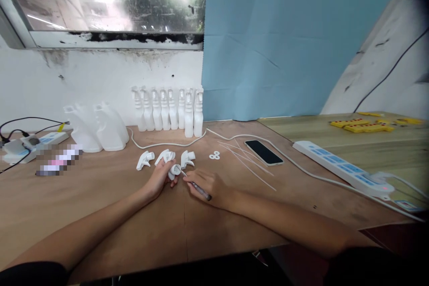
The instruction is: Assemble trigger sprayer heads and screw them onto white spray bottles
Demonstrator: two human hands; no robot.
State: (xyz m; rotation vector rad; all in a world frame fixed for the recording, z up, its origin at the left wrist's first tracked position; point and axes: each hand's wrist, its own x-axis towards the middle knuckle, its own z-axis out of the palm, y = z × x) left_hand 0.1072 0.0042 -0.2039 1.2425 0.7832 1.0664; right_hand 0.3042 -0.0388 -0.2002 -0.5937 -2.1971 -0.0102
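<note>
My left hand (pixel 161 175) is closed around a white trigger spray head (pixel 174 170), its round collar facing right. In my right hand (pixel 208 187) is a slim screwdriver (pixel 200 190) with a dark, partly clear handle; its thin shaft points into or against the collar, and I cannot tell how deep the tip sits. Just beyond my hands lie more spray heads: one to the left (pixel 145 160), one behind my left fingers (pixel 165 156), and one to the right (pixel 187 159). Several small white ring washers (pixel 215 155) rest right of them, beside thin white tubes (pixel 250 166).
Spray bottles (pixel 170 111) stand in a row along the wall, with large white jugs (pixel 110 129) to their left. A phone (pixel 263 152) lies on the right. A white cable (pixel 164 145) crosses the table to a power strip (pixel 342 167). Yellow pieces (pixel 363 126) lie far right.
</note>
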